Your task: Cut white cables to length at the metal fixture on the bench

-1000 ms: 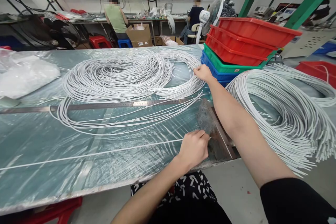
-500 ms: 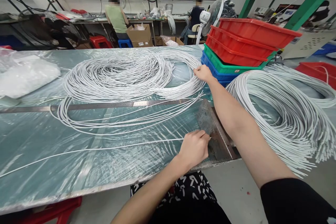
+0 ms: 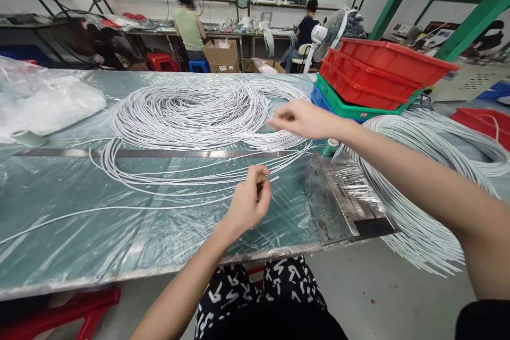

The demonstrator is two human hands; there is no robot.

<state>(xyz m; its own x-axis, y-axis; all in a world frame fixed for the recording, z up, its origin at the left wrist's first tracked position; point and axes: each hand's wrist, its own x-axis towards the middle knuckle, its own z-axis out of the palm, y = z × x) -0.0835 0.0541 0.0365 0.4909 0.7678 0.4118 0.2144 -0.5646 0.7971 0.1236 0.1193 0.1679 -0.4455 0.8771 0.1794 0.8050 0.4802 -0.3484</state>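
Observation:
My left hand (image 3: 252, 197) is over the near part of the table, fingers loosely curled and thumb apart, with nothing visible in its grasp. A single white wire (image 3: 159, 207) runs from the left edge, passes behind this hand and ends just to its right. My right hand (image 3: 300, 118), slightly blurred, hovers in front of the smaller coil of white wires (image 3: 263, 141), its curled fingers apart and no wire visible in them. Behind lies a large coil of white wire (image 3: 187, 117). A loose loop of several wires (image 3: 159, 175) rests nearer me.
A metal block (image 3: 329, 202) sits at the table's front edge, beside a thick wire bundle (image 3: 418, 191). Behind are a green spool (image 3: 330, 147) and stacked red bins (image 3: 382, 71). A steel ruler (image 3: 179, 154) crosses the table; plastic bags (image 3: 48, 101) lie left. Two people sit beyond.
My left hand has moved left and up from the metal block, leaving it uncovered. My right hand has come left and nearer from the smaller coil's right edge. The view has shifted slightly.

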